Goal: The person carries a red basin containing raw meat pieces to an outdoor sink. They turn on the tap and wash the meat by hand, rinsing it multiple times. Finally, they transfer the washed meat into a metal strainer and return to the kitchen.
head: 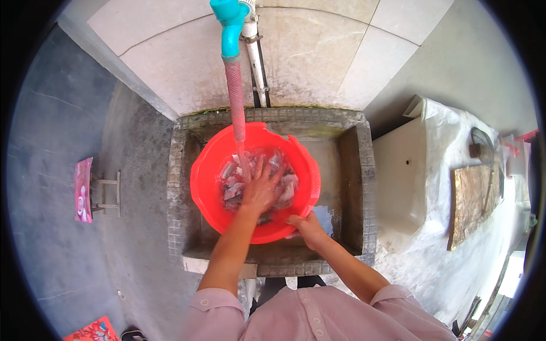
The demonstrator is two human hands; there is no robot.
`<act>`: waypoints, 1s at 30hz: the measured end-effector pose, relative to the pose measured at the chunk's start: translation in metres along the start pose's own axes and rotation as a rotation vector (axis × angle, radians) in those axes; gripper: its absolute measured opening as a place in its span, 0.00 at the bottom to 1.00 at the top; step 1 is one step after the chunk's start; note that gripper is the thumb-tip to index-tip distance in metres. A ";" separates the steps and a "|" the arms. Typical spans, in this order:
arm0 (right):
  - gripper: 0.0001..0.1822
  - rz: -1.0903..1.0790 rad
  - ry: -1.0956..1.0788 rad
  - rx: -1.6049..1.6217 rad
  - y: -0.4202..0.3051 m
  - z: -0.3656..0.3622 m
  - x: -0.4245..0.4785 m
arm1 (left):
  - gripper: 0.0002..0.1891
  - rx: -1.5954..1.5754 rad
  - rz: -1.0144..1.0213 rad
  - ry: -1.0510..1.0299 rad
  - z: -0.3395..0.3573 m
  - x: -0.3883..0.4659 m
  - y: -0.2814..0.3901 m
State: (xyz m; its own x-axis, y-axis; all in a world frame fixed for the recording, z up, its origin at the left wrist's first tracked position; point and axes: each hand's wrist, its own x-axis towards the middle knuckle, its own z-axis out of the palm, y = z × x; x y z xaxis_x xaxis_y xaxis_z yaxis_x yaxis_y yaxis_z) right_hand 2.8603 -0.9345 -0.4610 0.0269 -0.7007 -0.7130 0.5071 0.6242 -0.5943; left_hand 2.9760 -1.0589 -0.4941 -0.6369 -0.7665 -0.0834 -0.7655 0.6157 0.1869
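Observation:
A red plastic basin point(209, 200) sits over the stone-like sink point(369, 187), with cut pieces of raw fish or meat point(233, 191) in water inside it. My left hand point(261, 189) is spread palm down among the pieces, its fingers apart. With thumb over the rim, my right hand point(309, 229) grips the basin at its near right edge. Water runs into the basin from a red mesh sleeve point(235, 98) fixed on a teal plastic tap point(230, 38). The far-right part of the basin's rim looks notched or broken.
Behind the sink, a white pipe point(256, 64) runs down the tiled wall point(315, 51). At right, a white box-like object point(401, 170) is draped with plastic sheeting point(448, 128) and bears a wooden board point(473, 200). A small pink-topped stool point(83, 189) stands at left.

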 end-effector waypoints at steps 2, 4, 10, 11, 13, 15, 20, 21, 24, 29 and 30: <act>0.18 0.001 -0.006 -0.018 -0.004 -0.006 -0.004 | 0.30 0.132 0.205 -0.035 -0.017 -0.004 -0.030; 0.16 0.016 -0.020 -0.020 -0.004 -0.007 -0.006 | 0.27 0.141 0.099 -0.056 -0.021 -0.005 -0.050; 0.15 -0.003 -0.078 0.051 -0.003 0.008 0.001 | 0.24 0.188 -0.223 -0.016 -0.009 -0.005 -0.025; 0.14 0.009 -0.072 0.063 -0.003 0.008 0.002 | 0.23 0.094 -0.144 -0.080 -0.014 -0.009 -0.020; 0.14 0.024 -0.053 0.055 -0.006 0.007 0.000 | 0.23 -0.134 -0.103 -0.195 -0.025 -0.015 -0.025; 0.14 0.027 -0.039 0.046 -0.006 0.007 -0.003 | 0.20 -0.319 -0.086 -0.194 -0.037 -0.026 -0.036; 0.16 -0.001 -0.008 0.042 -0.003 -0.003 0.000 | 0.17 -0.504 -0.200 0.197 -0.084 -0.056 -0.052; 0.16 -0.013 -0.006 0.040 -0.004 -0.005 0.001 | 0.16 -0.496 -0.221 0.243 -0.090 -0.062 -0.052; 0.15 -0.042 0.002 0.021 -0.008 -0.009 0.002 | 0.21 -0.366 -0.284 0.438 -0.083 -0.084 -0.062; 0.16 -0.053 0.013 -0.047 -0.019 -0.012 -0.001 | 0.28 -0.892 -0.956 0.532 -0.040 -0.109 -0.070; 0.16 -0.047 0.028 -0.041 -0.020 -0.014 -0.001 | 0.27 -1.168 -1.056 0.390 -0.050 -0.105 -0.057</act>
State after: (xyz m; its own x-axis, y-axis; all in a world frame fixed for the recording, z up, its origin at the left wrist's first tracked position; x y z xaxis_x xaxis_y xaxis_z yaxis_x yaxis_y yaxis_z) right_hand 2.8382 -0.9418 -0.4530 -0.0208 -0.7200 -0.6937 0.4715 0.6048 -0.6418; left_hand 3.0909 -1.0223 -0.4470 0.2993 -0.8445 -0.4441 -0.2241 -0.5146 0.8276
